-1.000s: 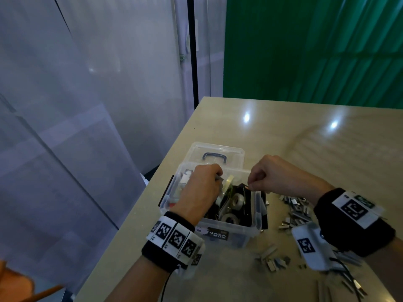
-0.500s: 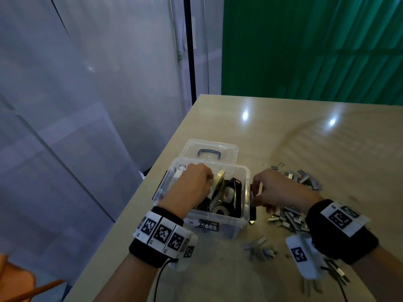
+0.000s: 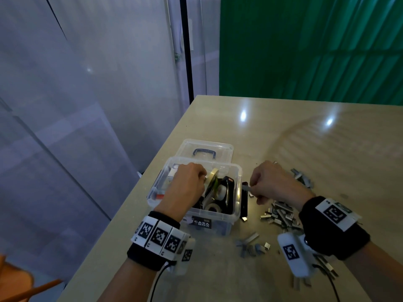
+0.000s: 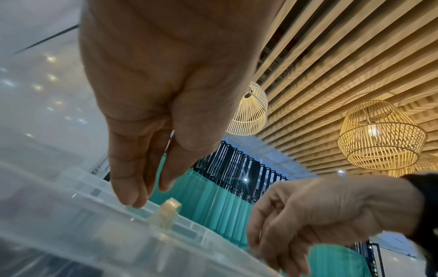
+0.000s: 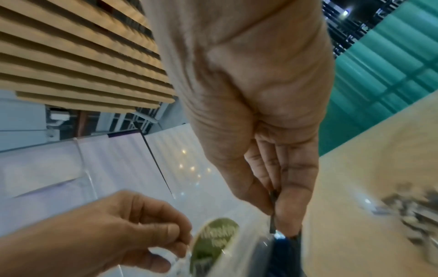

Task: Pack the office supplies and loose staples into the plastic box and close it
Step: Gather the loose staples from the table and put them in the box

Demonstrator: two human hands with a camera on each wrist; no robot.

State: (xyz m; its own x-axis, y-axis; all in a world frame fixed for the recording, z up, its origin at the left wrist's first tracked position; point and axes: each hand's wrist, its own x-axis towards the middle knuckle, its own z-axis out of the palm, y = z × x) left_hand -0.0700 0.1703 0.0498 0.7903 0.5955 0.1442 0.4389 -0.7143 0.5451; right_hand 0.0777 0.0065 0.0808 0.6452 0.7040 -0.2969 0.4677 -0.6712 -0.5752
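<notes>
Since the frame half a second earlier, right hand (image 3: 275, 183) has lifted off the heap and come level with the box's right wall, thumb and forefinger pinching one short staple strip (image 5: 272, 213). Left hand (image 3: 189, 186) is unchanged in place — over the open plastic box (image 3: 236, 212), fingers drawn together at the tips; whether anything is between them cannot be told. Nearest the viewer: two marked wristbands, and loose staples (image 3: 280, 215) scattered on the table (image 3: 283, 136) in three clusters, individual pieces too many and too blurred to count. Box contents: at least three tape rolls (image 3: 211, 184) standing on edge, a black item beside them not identifiable; left compartment largely hidden by the hand. One clear lid (image 3: 205, 150) with a dark handle lies just behind the box, handle up. Surface is pale wood-grain — beyond it, a green curtain and white panelled wall.
</notes>
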